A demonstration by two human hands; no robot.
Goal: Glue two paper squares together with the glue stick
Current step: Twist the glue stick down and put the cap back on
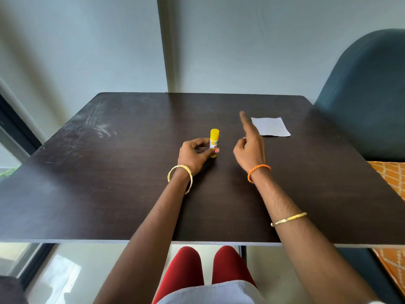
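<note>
The glue stick (214, 142) stands upright near the middle of the dark table (109, 172), its yellow cap on, and the left hand (194, 153) pinches its lower body between thumb and curled fingers. Off to the right and a little further back lies the white paper (270, 126), flat on the tabletop; whether it is one square or two stacked I cannot tell. The right hand (249, 148) hangs above the table between stick and paper, index finger stretched out toward the far edge, the other fingers folded in, gripping nothing. It looks like the very beginning, nothing glued yet. To do this well, I would keep the stick steady at its base, pull the cap straight off with the free hand, and slide the paper in closer before spreading. A blue chair (368, 95) stands beyond the table's right corner.
</note>
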